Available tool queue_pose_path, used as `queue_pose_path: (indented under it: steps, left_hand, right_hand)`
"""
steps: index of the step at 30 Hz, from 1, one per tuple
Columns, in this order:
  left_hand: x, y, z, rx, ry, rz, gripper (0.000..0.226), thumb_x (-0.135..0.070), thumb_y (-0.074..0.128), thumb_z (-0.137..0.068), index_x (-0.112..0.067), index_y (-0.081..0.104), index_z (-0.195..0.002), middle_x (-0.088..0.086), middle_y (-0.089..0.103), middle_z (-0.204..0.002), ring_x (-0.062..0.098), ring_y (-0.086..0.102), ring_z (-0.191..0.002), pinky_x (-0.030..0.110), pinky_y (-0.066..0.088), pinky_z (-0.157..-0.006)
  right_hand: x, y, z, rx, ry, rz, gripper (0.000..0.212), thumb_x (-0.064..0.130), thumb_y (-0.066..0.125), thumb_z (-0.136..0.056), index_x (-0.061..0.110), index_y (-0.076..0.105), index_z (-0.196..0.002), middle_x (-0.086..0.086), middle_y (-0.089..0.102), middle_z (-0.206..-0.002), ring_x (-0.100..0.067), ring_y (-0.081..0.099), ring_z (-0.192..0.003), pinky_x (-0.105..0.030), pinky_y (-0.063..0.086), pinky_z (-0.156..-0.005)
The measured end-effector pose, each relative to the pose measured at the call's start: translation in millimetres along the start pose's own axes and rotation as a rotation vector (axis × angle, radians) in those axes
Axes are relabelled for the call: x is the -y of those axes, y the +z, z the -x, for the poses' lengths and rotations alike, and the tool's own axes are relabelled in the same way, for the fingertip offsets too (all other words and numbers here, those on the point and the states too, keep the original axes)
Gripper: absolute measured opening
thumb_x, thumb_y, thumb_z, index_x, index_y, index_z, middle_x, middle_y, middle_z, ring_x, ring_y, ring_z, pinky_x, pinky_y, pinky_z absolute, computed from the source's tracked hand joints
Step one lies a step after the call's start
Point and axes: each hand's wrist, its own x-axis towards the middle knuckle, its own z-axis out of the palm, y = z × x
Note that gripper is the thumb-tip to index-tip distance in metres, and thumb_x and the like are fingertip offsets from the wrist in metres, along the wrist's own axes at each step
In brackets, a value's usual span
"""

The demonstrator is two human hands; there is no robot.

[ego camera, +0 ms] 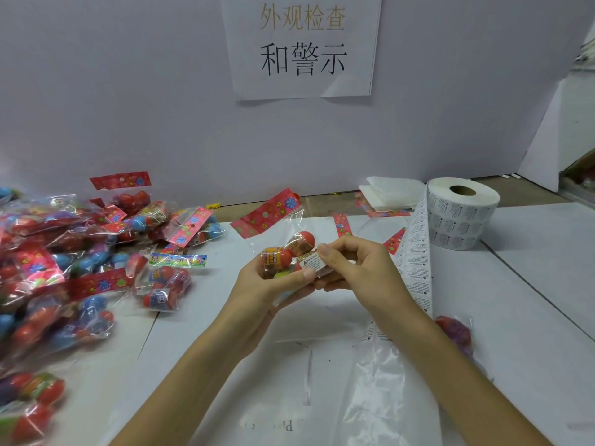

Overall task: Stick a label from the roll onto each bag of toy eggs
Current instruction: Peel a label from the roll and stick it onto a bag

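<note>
Label [311, 263] on bag [298, 241] (left hand [269, 286] underneath)

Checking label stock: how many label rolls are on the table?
1: the label roll stands at the back right of the table, its strip trailing toward the right hand. Others may lie out of frame.

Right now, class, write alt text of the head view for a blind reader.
Left hand holds a bag of toy eggs; right hand pinches a white label against it. Label roll at right, pile of bags at left.
</note>
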Motion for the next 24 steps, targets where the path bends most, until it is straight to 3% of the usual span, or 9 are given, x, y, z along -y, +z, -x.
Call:
queue_pose_path:
  steps: [4,7,13,17,21,24]
  left_hand:
    - [-1.0,0.7,-0.2,-0.013,0.004,0.012,0.072,-0.013,0.088,-0.06,-0.006,0.061,-0.126,0.016,0.075,-0.112,0.034,0.076,-0.099,0.032,0.063,-0.081]
    - [-0.7,1.2,0.6,0.015,0.004,-0.002,0.073,-0.009,0.094,-0.063,-0.003,0.06,-0.128,0.02,0.074,-0.114,0.036,0.075,-0.101,0.035,0.063,-0.086]
    - [-1.4,-0.4,-0.2,0.051,-0.017,0.035,0.072,-0.013,0.089,-0.063,-0.002,0.061,-0.129,0.018,0.074,-0.116,0.033,0.075,-0.104,0.029,0.061,-0.081]
    - [-2.5,-2.1,-1.0,0.053,-0.055,0.081,0.07,-0.008,0.09,-0.066,-0.003,0.06,-0.129,0.016,0.074,-0.116,0.031,0.075,-0.104,0.028,0.061,-0.078]
    - [-1.3,0.7,1.4,0.083,-0.044,0.068,0.058,-0.022,0.086,-0.071,-0.01,0.064,-0.124,0.009,0.077,-0.113,0.025,0.075,-0.105,0.026,0.061,-0.076]
    - [-1.7,1.4,1.4,0.034,-0.033,0.046,0.062,-0.024,0.092,-0.07,-0.007,0.065,-0.123,0.012,0.077,-0.112,0.026,0.076,-0.102,0.029,0.062,-0.078]
  right_hand:
    - [0.4,-0.7,0.9,0.004,-0.049,0.077,0.022,0.033,0.075,-0.089,0.012,0.071,-0.091,-0.005,0.074,-0.081,-0.023,0.074,-0.064,-0.03,0.061,-0.064]
    - [-0.8,-1.5,0.6,-0.015,-0.099,0.186,0.022,0.035,0.084,-0.079,0.018,0.071,-0.086,-0.001,0.073,-0.077,-0.017,0.072,-0.061,-0.027,0.06,-0.064]
    - [-0.8,-5.3,-2.7,0.038,-0.098,0.11,0.016,0.026,0.078,-0.087,0.011,0.074,-0.089,-0.01,0.074,-0.079,-0.026,0.074,-0.066,-0.035,0.062,-0.068]
    - [-0.7,-5.4,-3.8,0.048,-0.082,0.062,0.014,0.019,0.071,-0.093,0.005,0.073,-0.092,-0.012,0.074,-0.082,-0.026,0.074,-0.064,-0.028,0.06,-0.063]
    - [-4.2,-5.3,-4.6,0.022,-0.102,0.119,0.012,0.018,0.07,-0.095,0.006,0.072,-0.09,-0.011,0.074,-0.082,-0.028,0.073,-0.067,-0.035,0.062,-0.066]
    - [-5.6,-4.0,-3.7,0.016,-0.101,0.137,0.013,0.024,0.072,-0.093,0.011,0.071,-0.092,-0.008,0.073,-0.08,-0.027,0.073,-0.065,-0.037,0.062,-0.068]
